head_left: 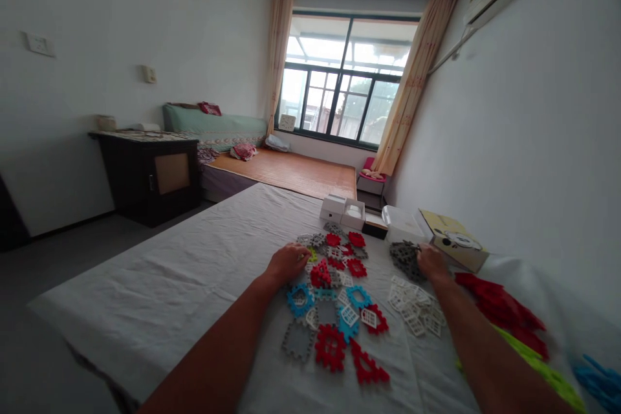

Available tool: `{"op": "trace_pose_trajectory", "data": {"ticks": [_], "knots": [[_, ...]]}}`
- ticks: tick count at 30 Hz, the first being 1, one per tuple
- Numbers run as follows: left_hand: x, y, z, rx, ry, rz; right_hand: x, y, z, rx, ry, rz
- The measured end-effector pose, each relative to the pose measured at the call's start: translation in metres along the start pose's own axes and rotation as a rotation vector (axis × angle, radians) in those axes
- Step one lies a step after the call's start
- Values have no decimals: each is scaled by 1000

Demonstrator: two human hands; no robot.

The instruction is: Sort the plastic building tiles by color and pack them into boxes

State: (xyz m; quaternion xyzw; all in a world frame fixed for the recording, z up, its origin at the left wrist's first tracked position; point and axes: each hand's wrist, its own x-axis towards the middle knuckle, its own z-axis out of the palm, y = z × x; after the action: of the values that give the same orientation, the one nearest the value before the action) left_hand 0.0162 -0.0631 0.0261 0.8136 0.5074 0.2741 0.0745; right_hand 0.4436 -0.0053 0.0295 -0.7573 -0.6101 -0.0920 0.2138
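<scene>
My left hand (pixel 290 262) is over the left side of a spread of interlocking plastic building tiles. Its fingers are bent together on a small yellow-green tile (pixel 312 253). On the right, my right hand (pixel 431 262) is at the edge of a pile of dark grey tiles (pixel 405 257), its fingers closed on one of them; the fingertips are partly hidden. Between the hands lie red tiles (pixel 356 267), blue tiles (pixel 358 296) and grey tiles (pixel 297 340), some with white window pieces (pixel 369 317). A heap of white window pieces (pixel 415 308) sits below the grey pile.
Small white boxes (pixel 333 206), a clear plastic container (pixel 402 222) and a yellow box (pixel 453 238) line the table's far right. Red pieces (pixel 504 307), yellow-green pieces (pixel 538 362) and blue pieces (pixel 599 383) lie by my right arm. A white cloth (pixel 194 272) covers the table.
</scene>
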Motion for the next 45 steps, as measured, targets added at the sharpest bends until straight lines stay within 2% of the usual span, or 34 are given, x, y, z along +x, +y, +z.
{"op": "trace_pose_trajectory", "data": {"ticks": [4, 8, 11, 14, 18, 21, 25, 29, 33, 37, 45], "knots": [[0, -1, 1, 17, -7, 3, -3, 1, 5, -55, -37, -14], [0, -2, 1, 21, -2, 18, -7, -9, -7, -81, -55, 12], [0, -2, 1, 11, 16, 31, -15, -40, -17, -56, -42, -61], [0, -1, 2, 4, 17, 23, -36, -86, -20, 24, -71, -254], [0, -1, 2, 6, 11, 8, -76, -143, -15, 144, -184, -492], [-1, 1, 1, 13, -1, -12, -102, -170, -14, 209, -238, -563], [-1, 3, -2, 37, -22, -33, -127, -193, -21, 394, -257, -660], [0, 4, -2, 59, -4, -22, -143, -198, -35, 395, -239, -740], [1, 2, -1, 61, 3, -9, -148, -188, -43, 386, -399, -714], [2, -1, 1, 59, -7, 0, -148, -183, -39, 432, -514, -722], [1, 1, -2, 69, -18, -10, -137, -179, -32, 629, -539, -552]]}}
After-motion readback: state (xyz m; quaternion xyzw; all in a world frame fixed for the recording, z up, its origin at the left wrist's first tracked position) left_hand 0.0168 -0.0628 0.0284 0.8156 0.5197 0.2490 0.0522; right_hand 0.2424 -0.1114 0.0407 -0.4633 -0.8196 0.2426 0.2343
